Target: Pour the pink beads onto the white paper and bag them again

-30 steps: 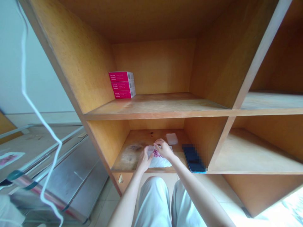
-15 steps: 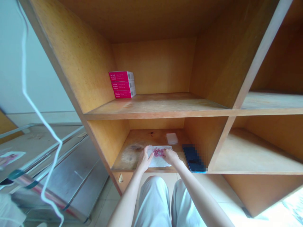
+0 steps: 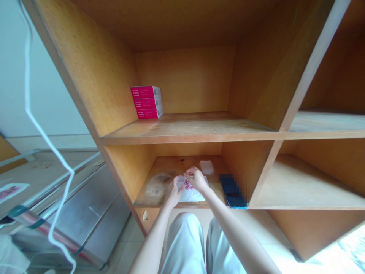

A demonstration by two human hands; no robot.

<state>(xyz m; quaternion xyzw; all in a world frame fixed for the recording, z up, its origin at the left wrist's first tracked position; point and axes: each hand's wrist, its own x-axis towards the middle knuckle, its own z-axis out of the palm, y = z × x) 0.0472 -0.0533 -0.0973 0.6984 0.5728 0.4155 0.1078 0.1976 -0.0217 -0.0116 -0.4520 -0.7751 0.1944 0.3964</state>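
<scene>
On the lower shelf lies a white sheet [image 3: 192, 196], perhaps paper or cloth, with a cluster of small pink-red beads [image 3: 188, 185] on it. My left hand [image 3: 172, 194] is at the sheet's left side, its thumb and fingers closed on a small translucent bag [image 3: 180, 182]. Above the beads, my right hand [image 3: 196, 178] has its fingertips pinched together close to the bag's upper edge. Whatever sits in that pinch is too small to make out. My right hand hides part of the beads and of the sheet.
A flat pale packet [image 3: 207, 167] lies behind the sheet. To the right is a dark tablet-like object [image 3: 232, 192], partly pixelated. Pink boxes [image 3: 146, 102] are stacked on the upper shelf [image 3: 194, 123]. A white cable [image 3: 61, 158] hangs at left beside a metal cart [image 3: 85, 205].
My right hand has moved up and left from the beads at the sheet's right side to the top of the bag. My left hand has stayed nearly in place.
</scene>
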